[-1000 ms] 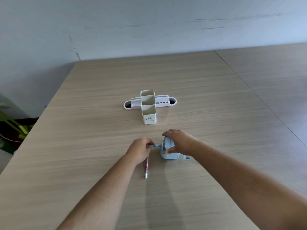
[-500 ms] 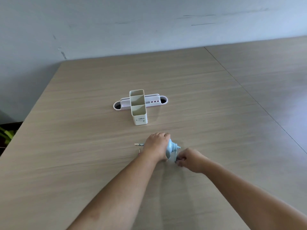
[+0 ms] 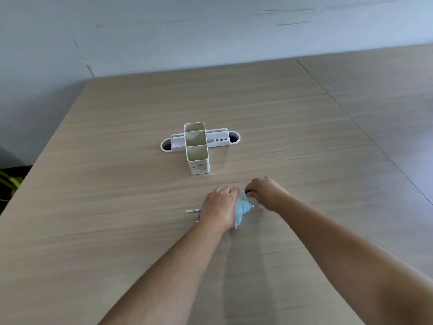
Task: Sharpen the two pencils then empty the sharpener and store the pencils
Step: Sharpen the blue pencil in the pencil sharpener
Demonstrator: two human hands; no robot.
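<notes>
Just below the middle of the frame, the left hand [image 3: 220, 207] lies closed over the top of the blue sharpener [image 3: 241, 211], pressing it onto the table [image 3: 117, 231]. The right hand [image 3: 266, 192], immediately to its right, has its fingertips pinched shut on the crank [image 3: 246, 195] at the sharpener's back end.

To do this step well, I judge the left hand should bear straight down so the body does not slide, while the right turns the crank in smooth, even circles and stops once the resistance drops.

One pencil [image 3: 193, 211] sticks out to the left from under the left hand; its inner end is hidden, so whether it is seated in the sharpener cannot be seen. A second, pinkish pencil [image 3: 197, 218] shows just below it, mostly covered by the wrist.

Further up, at frame centre, the white holder [image 3: 198, 160] stands empty, well apart from the hands.
</notes>
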